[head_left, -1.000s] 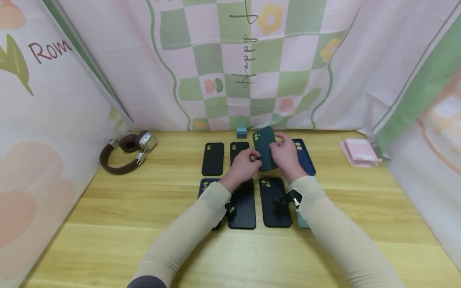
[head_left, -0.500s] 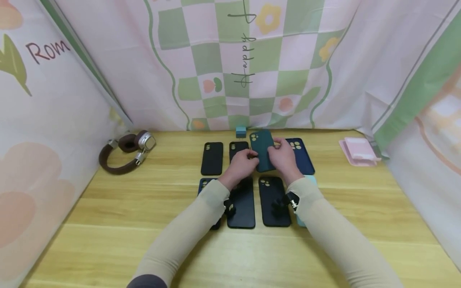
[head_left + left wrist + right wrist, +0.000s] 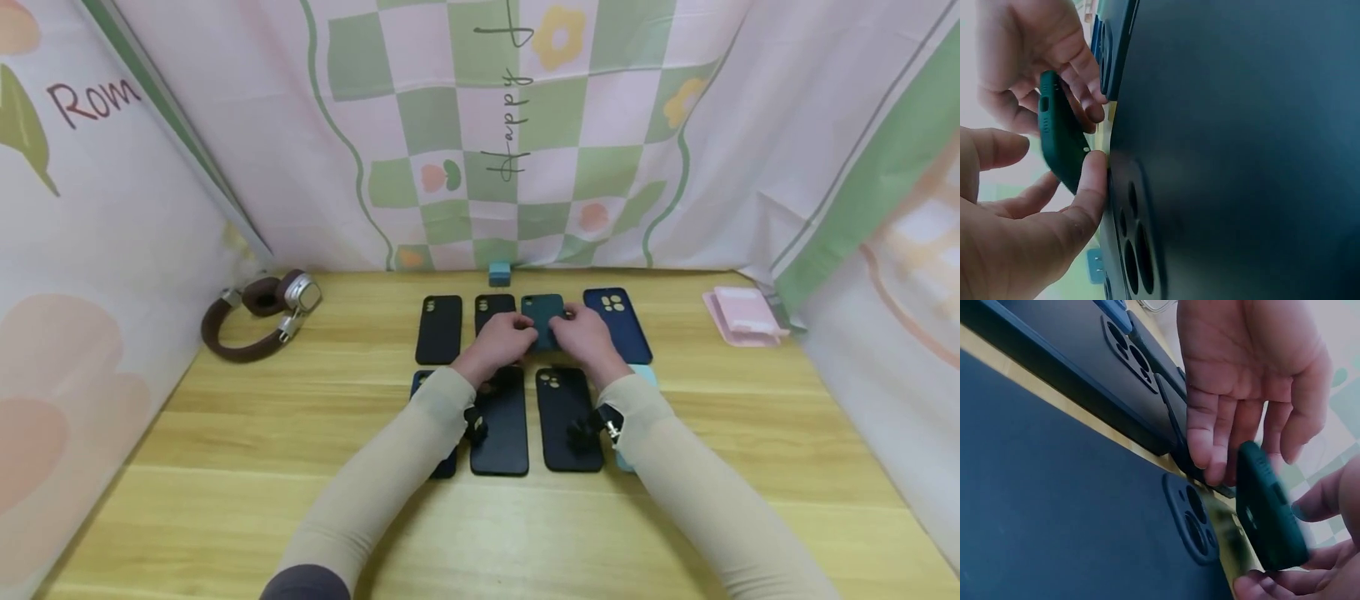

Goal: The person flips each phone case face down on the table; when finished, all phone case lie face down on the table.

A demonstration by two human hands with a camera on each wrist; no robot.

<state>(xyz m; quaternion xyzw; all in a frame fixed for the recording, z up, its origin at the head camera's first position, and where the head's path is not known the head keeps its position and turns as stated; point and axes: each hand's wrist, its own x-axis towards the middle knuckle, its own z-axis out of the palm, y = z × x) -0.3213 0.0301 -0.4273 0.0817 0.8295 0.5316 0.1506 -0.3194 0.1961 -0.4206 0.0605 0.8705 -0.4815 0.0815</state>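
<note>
Placement of the dark green phone case (image 3: 542, 317) is the step in hand, judging by how it sits low in the back row of cases on the counter (image 3: 225, 433), between a black case (image 3: 495, 308) on its left and a navy blue case (image 3: 617, 323) on its right. Both hands hold it by its near end. The left hand (image 3: 504, 337) has its fingers curled at the case's left edge; the left wrist view shows its thumb tip (image 3: 1092, 172) touching the green case's lower end (image 3: 1063, 140). The right hand (image 3: 585, 335) grips the right edge, its fingers bent round the case and its thumb underneath in the right wrist view (image 3: 1269, 512). That view also shows the near end of the case tilted up off the counter, so it is not yet lying flat.

The next move, as I judge it, calls for lowering that near end squarely into the gap, lined up with its neighbours and the black case (image 3: 567, 417) in the front row just behind it, then loosening both grips without dragging it askew.

Brown headphones (image 3: 255, 321) lie well apart at the left.
</note>
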